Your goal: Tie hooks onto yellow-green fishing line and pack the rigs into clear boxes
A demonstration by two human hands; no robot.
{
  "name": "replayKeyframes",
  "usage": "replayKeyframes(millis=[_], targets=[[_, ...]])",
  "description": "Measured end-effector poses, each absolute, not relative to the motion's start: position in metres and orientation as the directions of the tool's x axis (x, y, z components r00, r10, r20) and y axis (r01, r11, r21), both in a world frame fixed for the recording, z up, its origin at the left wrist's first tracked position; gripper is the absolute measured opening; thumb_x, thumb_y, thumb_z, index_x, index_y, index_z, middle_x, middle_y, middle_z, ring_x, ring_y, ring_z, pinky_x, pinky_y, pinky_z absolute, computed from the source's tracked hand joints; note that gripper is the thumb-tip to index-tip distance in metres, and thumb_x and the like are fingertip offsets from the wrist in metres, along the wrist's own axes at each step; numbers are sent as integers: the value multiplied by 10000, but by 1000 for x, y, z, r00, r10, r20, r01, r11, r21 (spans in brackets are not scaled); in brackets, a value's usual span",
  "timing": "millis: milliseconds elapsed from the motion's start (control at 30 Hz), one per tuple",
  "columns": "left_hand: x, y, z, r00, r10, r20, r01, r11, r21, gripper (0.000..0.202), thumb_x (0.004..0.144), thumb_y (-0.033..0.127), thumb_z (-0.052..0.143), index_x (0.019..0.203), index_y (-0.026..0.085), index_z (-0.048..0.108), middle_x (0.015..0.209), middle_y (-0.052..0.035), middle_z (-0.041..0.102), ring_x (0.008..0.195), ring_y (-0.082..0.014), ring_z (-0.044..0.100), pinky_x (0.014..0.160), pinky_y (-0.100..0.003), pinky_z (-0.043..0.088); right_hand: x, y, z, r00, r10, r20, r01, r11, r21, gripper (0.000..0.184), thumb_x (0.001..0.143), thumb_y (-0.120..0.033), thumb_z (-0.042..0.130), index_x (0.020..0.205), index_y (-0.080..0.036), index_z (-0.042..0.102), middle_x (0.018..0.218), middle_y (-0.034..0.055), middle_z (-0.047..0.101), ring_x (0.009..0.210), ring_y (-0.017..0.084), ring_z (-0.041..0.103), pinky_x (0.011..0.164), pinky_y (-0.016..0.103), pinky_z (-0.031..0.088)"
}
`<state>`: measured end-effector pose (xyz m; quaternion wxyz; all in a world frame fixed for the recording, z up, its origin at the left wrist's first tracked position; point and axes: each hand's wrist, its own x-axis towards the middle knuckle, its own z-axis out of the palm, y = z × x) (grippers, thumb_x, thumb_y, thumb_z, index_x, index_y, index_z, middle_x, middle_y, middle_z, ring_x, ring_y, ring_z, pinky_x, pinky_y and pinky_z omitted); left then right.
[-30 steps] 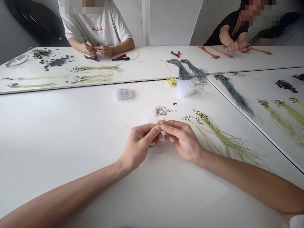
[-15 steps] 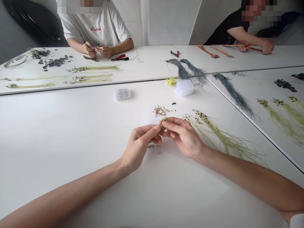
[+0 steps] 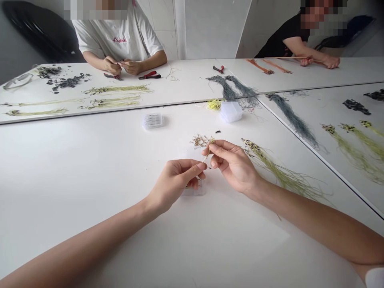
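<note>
Head view: nearer us than the brown hook pile (image 3: 200, 141), our left hand (image 3: 180, 178) and right hand (image 3: 232, 162) pinched a yellow line (image 3: 205, 159), seemingly at a tightening step; next move called for even tension.

We see, on far white tabletop (image 3: 192, 82), open pliers with black-and-red handles (image 3: 151, 74) near person in white T-shirt with red lettering (image 3: 123, 38). Farther left, scattered small dark flat pieces (image 3: 68, 81). Behind, at upper left, bulky glossy black object (image 3: 39, 32) (we cannot tell what). Far right, person in black short-sleeved top (image 3: 279, 42), thin orange strand bundles (image 3: 259, 66) lying nearby. Nearer us, long grey-blue fibre bundle (image 3: 294, 116), slantwise.
</note>
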<state>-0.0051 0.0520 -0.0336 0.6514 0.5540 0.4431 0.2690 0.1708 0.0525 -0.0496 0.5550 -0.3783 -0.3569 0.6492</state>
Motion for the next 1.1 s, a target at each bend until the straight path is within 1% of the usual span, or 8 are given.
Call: replayKeyframes(millis=[133, 333, 500, 600, 800, 967, 1033, 1100], targets=[[-11, 62, -30, 389, 890, -238, 174, 183, 968, 319, 854, 452, 621, 732, 158, 638, 696, 7, 570, 578, -84, 479, 567, -232, 386, 172, 54, -49, -105, 991, -86, -465, -125, -876, 64, 824, -244, 688, 842, -185, 707, 793, 12, 684, 540, 57, 524, 581, 223, 421], [-16, 70, -24, 321, 942, -95, 174, 40, 984, 261, 855, 414, 633, 783, 166, 661, 713, 15, 566, 588, -77, 477, 579, -215, 403, 174, 54, -48, -182, 976, -122, -421, -189, -887, 79, 812, -254, 701, 816, -176, 714, 774, 10, 679, 537, 57, 523, 573, 221, 425], [-13, 66, -25, 377, 923, 74, 205, -161, 965, 204, 874, 357, 622, 830, 167, 683, 703, 6, 618, 617, -92, 509, 579, -210, 421, 173, 51, -48, -319, 933, -167, -327, -274, -904, 104, 806, -259, 709, 840, -164, 731, 769, 25, 693, 566, 69, 557, 613, 227, 453], [-13, 64, -26, 422, 898, 126, 201, -228, 953, 199, 890, 342, 603, 838, 162, 670, 700, -1, 648, 654, -112, 545, 598, -227, 429, 172, 50, -48, -379, 909, -176, -295, -298, -908, 114, 812, -249, 698, 870, -160, 740, 765, 29, 701, 560, 73, 560, 635, 242, 464], [-14, 64, -29, 426, 895, 134, 211, -242, 947, 207, 888, 351, 605, 815, 163, 652, 692, -15, 661, 658, -134, 561, 622, -260, 420, 171, 50, -47, -408, 894, -185, -253, -305, -918, 128, 802, -280, 710, 859, -171, 747, 761, 29, 713, 541, 78, 547, 642, 266, 461], [-13, 65, -28, 447, 891, 76, 163, -165, 973, 234, 886, 365, 604, 782, 160, 648, 692, -18, 652, 647, -135, 573, 621, -259, 424, 171, 49, -45, -433, 883, -181, -239, -306, -921, 123, 781, -281, 723, 831, -170, 746, 750, 30, 707, 533, 80, 532, 626, 274, 452], [-13, 66, -28, 396, 916, 67, 172, -146, 974, 234, 876, 374, 616, 798, 159, 667, 678, -7, 619, 633, -120, 540, 617, -247, 420, 171, 49, -45, -433, 885, -173, -240, -298, -924, 108, 791, -271, 712, 806, -168, 740, 746, 27, 697, 538, 79, 524, 627, 271, 445], [-14, 68, -28, 306, 949, 80, 176, -139, 975, 232, 869, 387, 622, 858, 166, 689, 693, 2, 586, 627, -107, 503, 635, -241, 423, 172, 49, -46, -419, 893, -165, -250, -288, -924, 103, 798, -269, 703, 792, -171, 734, 747, 22, 686, 548, 79, 519, 639, 272, 440]])
